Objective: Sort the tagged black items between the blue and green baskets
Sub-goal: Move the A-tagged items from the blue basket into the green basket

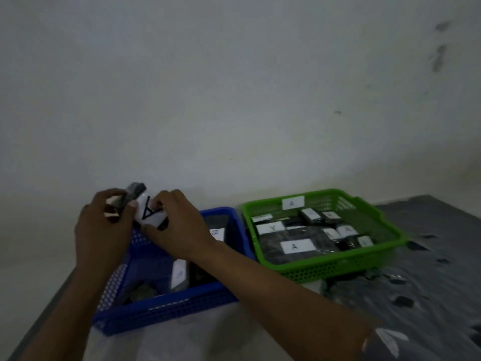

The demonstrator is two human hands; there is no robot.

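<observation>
My left hand (104, 230) and my right hand (179, 225) together hold a black item with a white tag marked A (149, 211) above the far left corner of the blue basket (166, 308). More black items lie in the blue basket, one with a white tag (178, 273), another tag (217, 233) near its far wall. The green basket (325, 267) stands to the right and holds several black items with white A tags (296, 246); an A label (292, 203) sits on its far wall.
Both baskets stand on a table against a pale wall. The table's right part is covered by a dark wrinkled sheet (429, 295). A lighter sheet (208, 334) lies under and in front of the blue basket. The table's left edge runs close to the blue basket.
</observation>
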